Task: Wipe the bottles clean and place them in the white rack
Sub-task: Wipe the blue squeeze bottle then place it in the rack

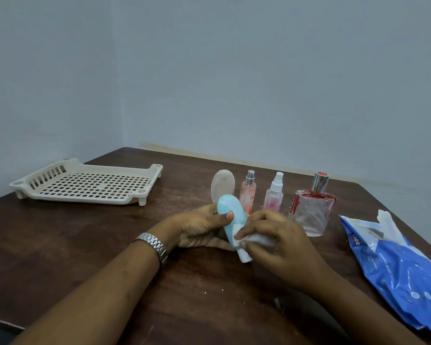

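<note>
My left hand (200, 226) grips a light blue bottle (230, 215) with a white cap, tilted above the brown table (85, 245). My right hand (274, 239) pinches a white wipe (255, 239) against the bottle's lower part. Behind them stand a pale oval bottle (223, 183), a pink spray bottle (248, 192), a small clear spray bottle (274, 195) and a square glass perfume bottle (312, 210) with a silver cap. The white rack (85, 181) lies at the table's far left with nothing in it.
A blue wipes pack (396, 267) lies at the right table edge, with a wipe sticking out of its top. Grey walls close the corner behind the table. A metal watch (153, 244) is on my left wrist.
</note>
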